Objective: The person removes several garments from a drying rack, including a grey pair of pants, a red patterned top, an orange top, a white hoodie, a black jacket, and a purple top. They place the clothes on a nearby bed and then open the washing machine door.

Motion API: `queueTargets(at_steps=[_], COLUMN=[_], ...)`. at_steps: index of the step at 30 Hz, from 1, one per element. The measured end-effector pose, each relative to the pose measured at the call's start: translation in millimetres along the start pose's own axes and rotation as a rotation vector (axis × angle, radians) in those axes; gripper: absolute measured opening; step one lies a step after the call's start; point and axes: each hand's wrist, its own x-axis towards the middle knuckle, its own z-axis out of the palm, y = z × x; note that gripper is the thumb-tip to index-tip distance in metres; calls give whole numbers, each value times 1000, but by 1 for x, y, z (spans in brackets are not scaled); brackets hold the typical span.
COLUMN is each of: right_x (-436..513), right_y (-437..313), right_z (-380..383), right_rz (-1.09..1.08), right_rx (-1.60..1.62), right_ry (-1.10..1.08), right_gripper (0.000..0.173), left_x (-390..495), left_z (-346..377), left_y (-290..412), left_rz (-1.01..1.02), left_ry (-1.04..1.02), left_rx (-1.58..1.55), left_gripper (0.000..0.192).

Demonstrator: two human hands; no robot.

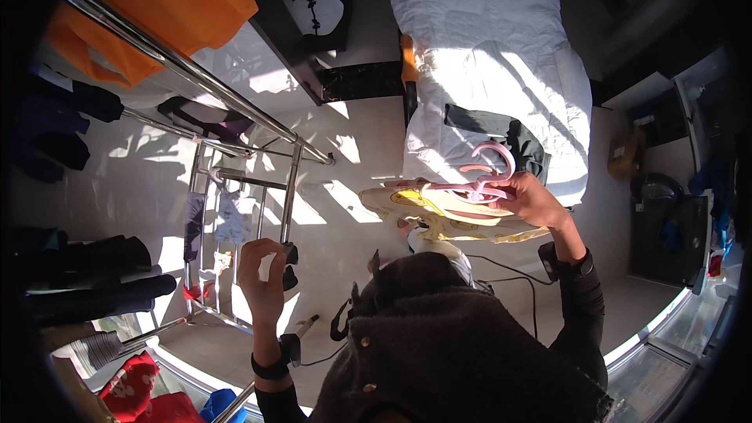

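My right hand point(530, 198) grips pink plastic clothes hangers point(499, 175) near the base of their hooks; two hooks seem to show. From them hangs a pale yellow patterned garment point(437, 205), spread to the left in front of my body. Behind it, a dark garment point(487, 120) lies on a white quilt point(499, 29). My left hand point(261, 279) is raised in the air beside a metal drying rack point(292, 188). Its fingers are curled, with a gap between thumb and forefinger and nothing seen in them.
Small clothes, among them a light blue piece point(232, 217), hang on the rack. An orange garment point(170, 6) hangs at the upper left, dark clothes point(88, 264) below it. A black cable point(531, 299) runs across the floor at right. Windows point(652, 376) border the lower right.
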Motion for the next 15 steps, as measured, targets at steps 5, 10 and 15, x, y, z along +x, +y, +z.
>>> queueTargets(at_steps=[5, 10, 15], right_x=[45, 132, 280], right_y=[73, 87, 9], right_z=[-124, -193, -88], right_rz=[72, 41, -355], right_rx=[-219, -1057, -339], right_ry=[186, 701, 36], right_gripper=[29, 57, 37], left_x=[-6, -18, -53], left_z=[-12, -66, -135], left_y=[-6, 16, 87], left_rz=[-54, -69, 24], left_ry=[116, 245, 508], left_rx=[28, 89, 262], left_gripper=[7, 14, 15])
